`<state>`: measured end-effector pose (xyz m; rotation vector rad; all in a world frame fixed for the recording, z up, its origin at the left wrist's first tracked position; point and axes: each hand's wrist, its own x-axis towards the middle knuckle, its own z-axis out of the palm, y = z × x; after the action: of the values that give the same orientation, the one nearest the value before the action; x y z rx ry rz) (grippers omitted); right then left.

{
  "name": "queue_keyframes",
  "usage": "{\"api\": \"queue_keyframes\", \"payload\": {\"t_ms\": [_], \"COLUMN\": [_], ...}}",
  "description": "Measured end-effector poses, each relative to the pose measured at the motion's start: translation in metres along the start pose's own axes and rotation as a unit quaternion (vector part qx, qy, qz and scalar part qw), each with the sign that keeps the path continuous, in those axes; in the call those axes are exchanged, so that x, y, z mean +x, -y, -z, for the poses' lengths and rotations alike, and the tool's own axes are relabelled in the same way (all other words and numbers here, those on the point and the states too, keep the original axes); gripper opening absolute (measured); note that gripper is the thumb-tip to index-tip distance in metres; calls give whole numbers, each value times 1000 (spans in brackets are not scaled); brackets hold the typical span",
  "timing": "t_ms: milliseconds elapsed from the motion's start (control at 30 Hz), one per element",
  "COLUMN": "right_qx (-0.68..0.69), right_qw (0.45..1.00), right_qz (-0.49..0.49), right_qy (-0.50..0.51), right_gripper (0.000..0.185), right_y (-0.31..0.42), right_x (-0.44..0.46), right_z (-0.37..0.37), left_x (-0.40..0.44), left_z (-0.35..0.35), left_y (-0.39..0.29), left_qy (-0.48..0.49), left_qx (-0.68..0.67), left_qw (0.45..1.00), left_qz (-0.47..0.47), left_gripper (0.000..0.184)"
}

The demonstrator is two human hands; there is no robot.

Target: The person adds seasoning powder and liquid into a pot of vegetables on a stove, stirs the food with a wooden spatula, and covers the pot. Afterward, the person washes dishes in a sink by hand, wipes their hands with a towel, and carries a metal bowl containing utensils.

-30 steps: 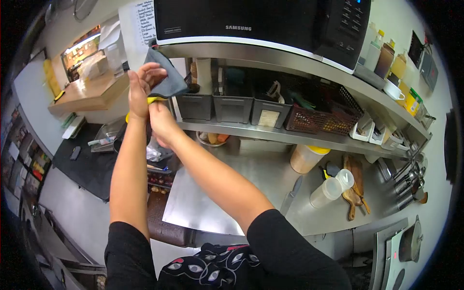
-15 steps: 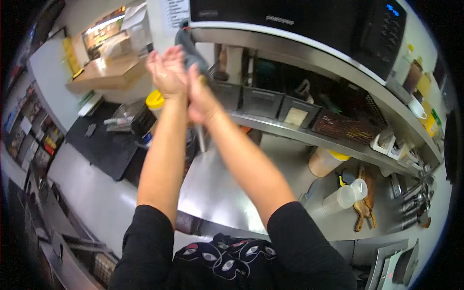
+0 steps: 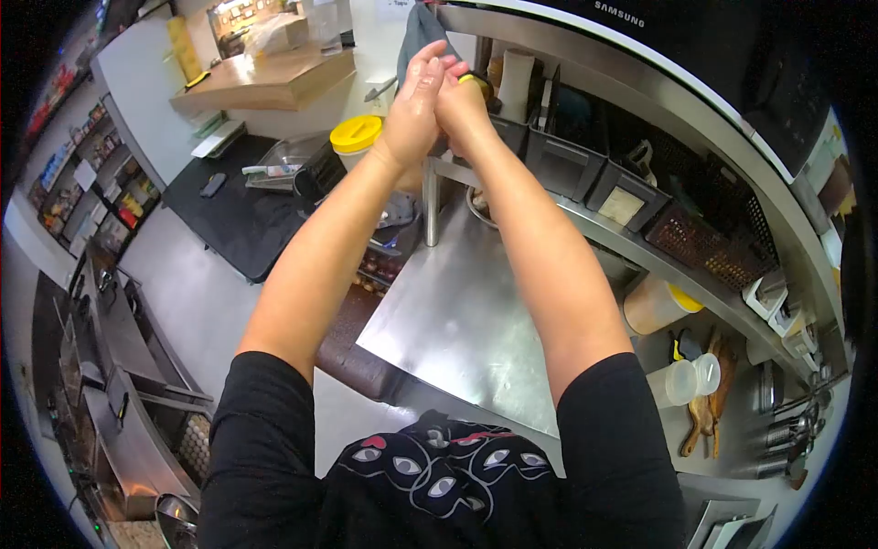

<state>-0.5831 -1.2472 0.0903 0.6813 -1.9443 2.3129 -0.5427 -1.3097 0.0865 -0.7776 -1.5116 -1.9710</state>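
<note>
My left hand [image 3: 414,112] is raised at the top centre, its fingers extended upward and lightly bent, with a wet-looking shine on them. Against it rests my right hand [image 3: 460,102], whose fingers are largely hidden behind and between those of the left. A grey cloth [image 3: 422,35] with a yellow edge hangs from the shelf corner just behind both hands. Part of the yellow edge shows beside the right fingertips; whether any finger grips it is not clear.
A steel worktop [image 3: 462,316] lies below, with a yellow-lidded container [image 3: 657,305], clear containers [image 3: 677,382] and wooden boards [image 3: 702,416] at right. Dark bins [image 3: 564,163] line the shelf under a microwave [image 3: 677,46]. At left are a yellow-lidded tub [image 3: 356,134] and black table [image 3: 240,215].
The view has swung left, so the shelf and worktop sit further right. My hands, around the cloth a second ago, then palms up in front of it, are now pressed together before it.
</note>
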Motion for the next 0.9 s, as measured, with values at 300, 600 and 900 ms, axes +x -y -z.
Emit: {"api": "queue_keyframes", "payload": {"t_ms": [300, 600, 900], "right_qx": [108, -123, -516], "right_qw": [952, 984, 805], "right_qz": [-129, 114, 292], "right_qy": [257, -64, 7], "right_gripper": [59, 39, 29], "right_y": [65, -20, -16], "right_x": [-14, 17, 6], "right_z": [25, -36, -22], "left_x": [-5, 22, 6], "left_z": [17, 89, 48], "left_y": [-22, 55, 22], "left_qy": [4, -129, -223], "left_qx": [-144, 72, -161], "left_qw": [972, 988, 932], "left_qz": [188, 53, 238], "left_gripper": [63, 40, 44]}}
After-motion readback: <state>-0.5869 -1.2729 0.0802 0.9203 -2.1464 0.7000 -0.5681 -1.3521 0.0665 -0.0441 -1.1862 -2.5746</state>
